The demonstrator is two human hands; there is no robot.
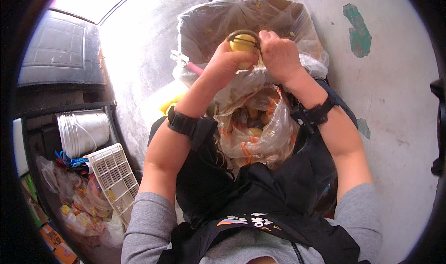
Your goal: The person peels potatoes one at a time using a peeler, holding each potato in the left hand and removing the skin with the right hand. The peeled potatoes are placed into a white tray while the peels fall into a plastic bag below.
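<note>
My left hand (228, 60) grips a peeled-looking yellow potato (243, 44) over the near part of a bin. In my right hand (281, 56) is a peeler (259, 43), its dark curved frame arching across the potato's far end and a thin bar lying over its surface. Beneath both hands is the wide bin lined with a clear plastic bag (202, 22), with scraps clinging inside. Between my knees sits an open plastic bag (278, 138) with orange markings; several potatoes (256, 131) show in its mouth.
A pink-handled tool (194, 68) rests at the bin's left rim. Yellow pieces (170, 103) lie in glare beside my left forearm. Further left are a white bucket (85, 131) on its side, a white plastic crate (113, 173) and bagged goods (83, 211). A pale wall (393, 90) stands right.
</note>
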